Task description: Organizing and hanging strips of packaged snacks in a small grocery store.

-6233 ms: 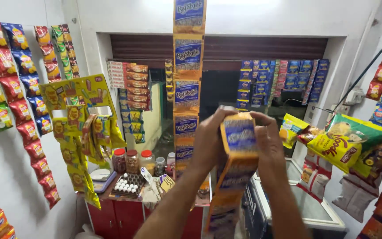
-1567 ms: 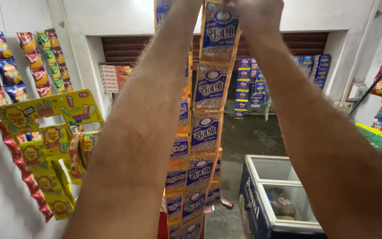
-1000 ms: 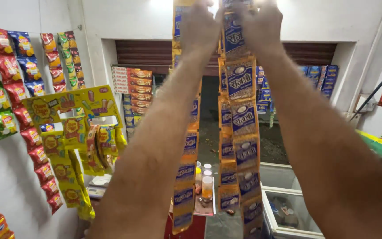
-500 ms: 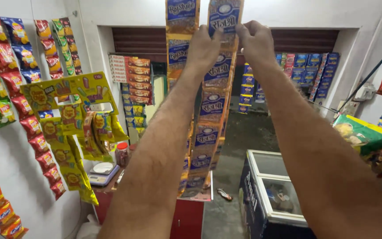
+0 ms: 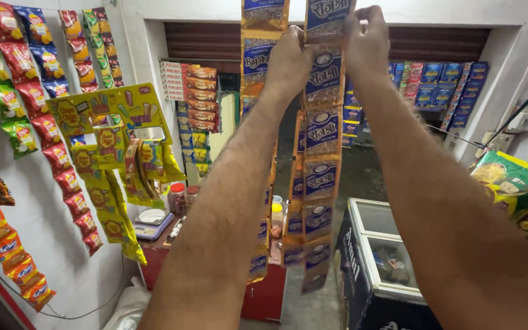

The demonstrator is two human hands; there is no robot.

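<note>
Both my arms reach up in front of me. My left hand [image 5: 289, 61] and my right hand [image 5: 368, 43] grip the upper part of a long hanging strip of blue and orange sachets [image 5: 320, 177]. The strip dangles between my forearms, down past a second strip of the same sachets [image 5: 263, 30] that hangs just to the left of it. The top end of both strips runs out of view above.
Strips of snack packets [image 5: 38, 116] cover the left wall, with yellow packet cards [image 5: 108, 116] beside them. A red counter [image 5: 154, 250] bears jars and a small scale. A chest freezer [image 5: 377, 256] stands at lower right. Green bags [image 5: 511, 180] hang at right.
My hands have stayed on the sachet strip but sit a little lower and further right in view. The view has tilted down, showing more of the counter and freezer.
</note>
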